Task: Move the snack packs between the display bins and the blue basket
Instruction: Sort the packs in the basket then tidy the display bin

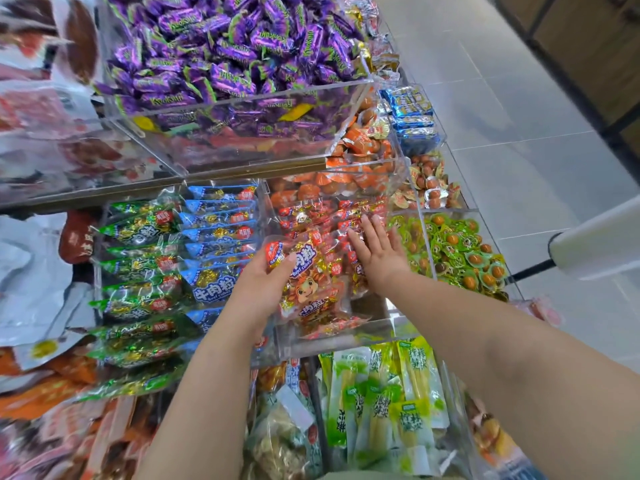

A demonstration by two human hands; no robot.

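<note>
Red foil and film fill the centre of the frame, where both hands are working. The left hand (263, 282) grips one snack pack (306, 271) by its near edge, thumb laid over the printed face and fingers curled beneath. It holds the pack at the front of the clear bin (332, 336), which contains the other red packs (332, 216). Just to the right, the right hand (379, 252) lies flat on that pile, fingers straight and slightly spread, pressing rather than gripping. The blue basket is nowhere in the picture, so where the pack is bound cannot be told. The likeliest trouble, as I judge it, is the slick wrapper. A hold by thumb and fingers at one edge may let the pack slide free, and it would drop over the low front wall onto the green and yellow packs (391, 393) at the lower middle. Neighbouring packs overlap it, so a lift could drag one along and spill it. The flat palm seems meant to prevent that, yet pressing so far back leaves the front ones loose. A wide swing leftward could also clip the wall shared with the blue packs (218, 237) at centre left.
</note>
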